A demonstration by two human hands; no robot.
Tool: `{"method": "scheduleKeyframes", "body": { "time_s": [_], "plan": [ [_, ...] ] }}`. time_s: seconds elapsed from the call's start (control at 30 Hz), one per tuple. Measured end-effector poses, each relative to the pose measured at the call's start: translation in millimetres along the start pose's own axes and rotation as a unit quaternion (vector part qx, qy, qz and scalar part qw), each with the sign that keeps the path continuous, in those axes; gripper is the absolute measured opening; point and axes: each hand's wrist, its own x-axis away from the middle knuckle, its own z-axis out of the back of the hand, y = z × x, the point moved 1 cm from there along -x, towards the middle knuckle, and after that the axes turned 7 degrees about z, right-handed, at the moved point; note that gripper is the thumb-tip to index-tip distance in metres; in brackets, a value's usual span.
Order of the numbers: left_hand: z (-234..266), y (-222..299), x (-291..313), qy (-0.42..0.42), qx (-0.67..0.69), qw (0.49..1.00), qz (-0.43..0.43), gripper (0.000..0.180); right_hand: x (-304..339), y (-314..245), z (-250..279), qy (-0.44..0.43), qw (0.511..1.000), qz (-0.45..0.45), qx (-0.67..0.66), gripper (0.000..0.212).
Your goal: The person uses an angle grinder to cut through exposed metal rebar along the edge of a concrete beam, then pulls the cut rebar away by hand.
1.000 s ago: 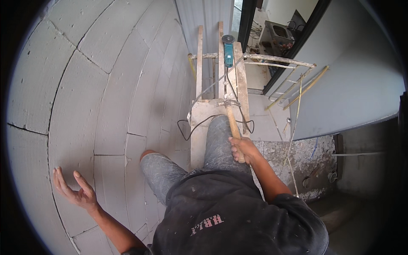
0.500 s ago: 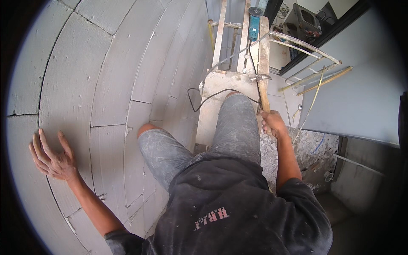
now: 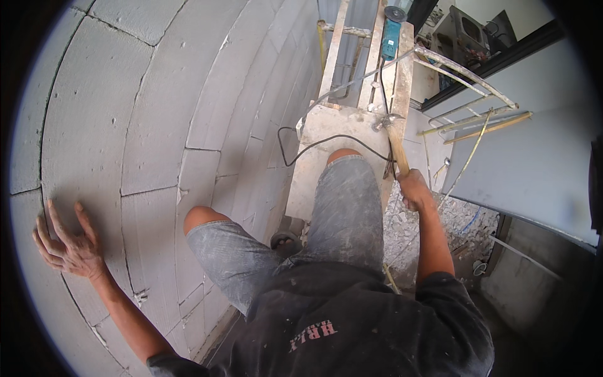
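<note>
My left hand (image 3: 68,250) rests with spread fingers against a wall of pale grey blocks (image 3: 162,135), across a dark joint. A hammer (image 3: 398,151) with a wooden handle is in my right hand (image 3: 416,190), its fingers wrapped round the lower end of the handle. The metal hammer head points away from me, over the right edge of a dusty board (image 3: 314,138). Just past my right knee a black cable (image 3: 339,136) loops over that board. Whether the hammer head touches the board I cannot tell.
A teal angle grinder (image 3: 391,41) lies on long planks (image 3: 367,81) ahead. A rusty metal frame (image 3: 468,75) stands at the right. Broken rubble (image 3: 402,232) covers the ground below, right of my legs. A grey panel (image 3: 527,151) and a wooden strip (image 3: 493,127) are farther right.
My left knee has shifted left, and a foot now shows between my legs. The right hand and hammer sit slightly farther right and lower. My left hand stays on the wall.
</note>
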Motion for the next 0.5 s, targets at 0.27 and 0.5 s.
{"method": "scheduleKeyframes", "body": {
  "time_s": [0.27,0.5],
  "plan": [
    [1.6,-0.8,-2.0,0.0,0.065,0.998,-0.024,0.055,-65.8,10.4,-52.8,0.097,0.974,0.145,-0.148,0.036],
    [-2.3,-3.2,3.3,0.006,0.039,0.999,-0.008,0.053,-55.3,16.1,-35.8,0.234,0.966,0.11,-0.006,0.043]
  ]
}}
